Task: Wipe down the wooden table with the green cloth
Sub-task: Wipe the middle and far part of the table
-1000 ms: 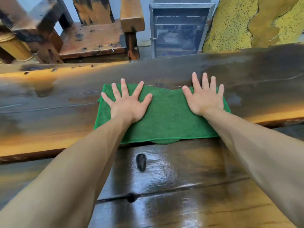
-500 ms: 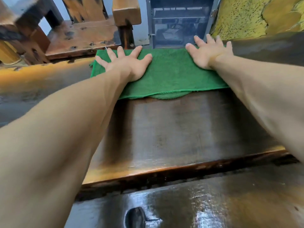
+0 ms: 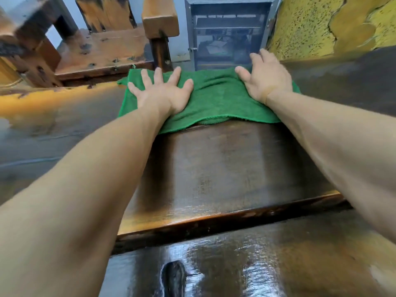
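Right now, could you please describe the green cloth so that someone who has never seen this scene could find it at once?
Start at the long dark wooden table that fills the view and follow it to its far edge. There the green terry cloth lies spread flat, with the left hand and right hand pressing on it. It is the only soft, bright green thing among brown wood.

Beyond the far edge of the counter stands a wooden chair point(image 3: 102, 48) with a worn, nail-studded seat and a thick armrest. Right of it is a metal-framed glass cabinet point(image 3: 229, 31). A yellow, black-speckled slab point(image 3: 304, 26) rises past the far right corner.
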Action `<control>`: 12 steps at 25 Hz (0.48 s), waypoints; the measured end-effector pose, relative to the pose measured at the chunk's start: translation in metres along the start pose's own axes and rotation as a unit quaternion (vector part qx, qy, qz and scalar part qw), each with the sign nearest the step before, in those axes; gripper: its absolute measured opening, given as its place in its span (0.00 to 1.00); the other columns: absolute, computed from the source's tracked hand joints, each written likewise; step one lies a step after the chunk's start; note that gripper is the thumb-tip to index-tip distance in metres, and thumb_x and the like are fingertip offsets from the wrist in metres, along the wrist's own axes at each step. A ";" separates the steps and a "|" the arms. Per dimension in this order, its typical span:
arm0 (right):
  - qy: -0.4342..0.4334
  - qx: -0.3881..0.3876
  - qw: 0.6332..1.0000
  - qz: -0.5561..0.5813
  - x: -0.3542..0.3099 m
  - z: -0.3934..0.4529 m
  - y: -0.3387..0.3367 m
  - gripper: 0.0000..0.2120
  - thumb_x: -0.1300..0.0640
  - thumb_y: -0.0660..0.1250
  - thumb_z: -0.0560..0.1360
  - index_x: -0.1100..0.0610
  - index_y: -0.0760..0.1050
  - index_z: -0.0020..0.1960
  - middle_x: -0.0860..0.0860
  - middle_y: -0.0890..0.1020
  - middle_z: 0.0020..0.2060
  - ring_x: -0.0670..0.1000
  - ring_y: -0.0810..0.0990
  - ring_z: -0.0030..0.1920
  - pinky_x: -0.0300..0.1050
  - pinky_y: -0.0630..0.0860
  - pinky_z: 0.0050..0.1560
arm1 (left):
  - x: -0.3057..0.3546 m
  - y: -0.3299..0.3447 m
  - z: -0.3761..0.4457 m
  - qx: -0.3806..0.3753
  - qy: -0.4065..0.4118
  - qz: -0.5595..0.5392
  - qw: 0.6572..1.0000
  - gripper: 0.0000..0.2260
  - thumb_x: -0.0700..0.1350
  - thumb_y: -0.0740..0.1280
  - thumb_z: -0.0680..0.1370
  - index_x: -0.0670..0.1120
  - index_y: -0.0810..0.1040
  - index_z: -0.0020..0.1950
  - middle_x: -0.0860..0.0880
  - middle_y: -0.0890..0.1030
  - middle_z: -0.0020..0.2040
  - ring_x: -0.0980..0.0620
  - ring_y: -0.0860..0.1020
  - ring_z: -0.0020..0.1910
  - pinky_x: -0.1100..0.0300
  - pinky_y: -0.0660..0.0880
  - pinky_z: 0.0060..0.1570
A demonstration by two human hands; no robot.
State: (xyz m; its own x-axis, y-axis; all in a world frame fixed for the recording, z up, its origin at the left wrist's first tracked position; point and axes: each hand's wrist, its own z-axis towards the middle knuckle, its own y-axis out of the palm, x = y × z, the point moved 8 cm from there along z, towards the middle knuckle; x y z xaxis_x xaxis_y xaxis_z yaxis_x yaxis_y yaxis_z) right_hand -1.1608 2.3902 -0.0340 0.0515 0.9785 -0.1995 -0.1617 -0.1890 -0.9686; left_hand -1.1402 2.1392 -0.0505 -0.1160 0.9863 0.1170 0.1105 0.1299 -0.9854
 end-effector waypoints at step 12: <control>-0.021 -0.124 0.991 -0.036 0.017 -0.234 -0.024 0.35 0.33 0.36 0.79 0.47 0.33 0.80 0.49 0.37 0.80 0.54 0.38 0.80 0.58 0.40 0.78 | -0.012 0.031 -0.248 -0.034 0.023 0.017 0.999 0.30 0.71 0.36 0.78 0.66 0.36 0.80 0.50 0.34 0.82 0.40 0.34 0.80 0.29 0.38 0.73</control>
State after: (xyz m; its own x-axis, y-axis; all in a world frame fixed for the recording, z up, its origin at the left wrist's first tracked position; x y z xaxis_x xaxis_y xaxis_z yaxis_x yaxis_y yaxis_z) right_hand -0.9258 2.3925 -0.0484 0.0123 0.9919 -0.1265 0.0891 -0.1271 -0.9879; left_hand -0.8901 2.1563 -0.0519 -0.0665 0.9936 0.0912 0.1812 0.1020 -0.9781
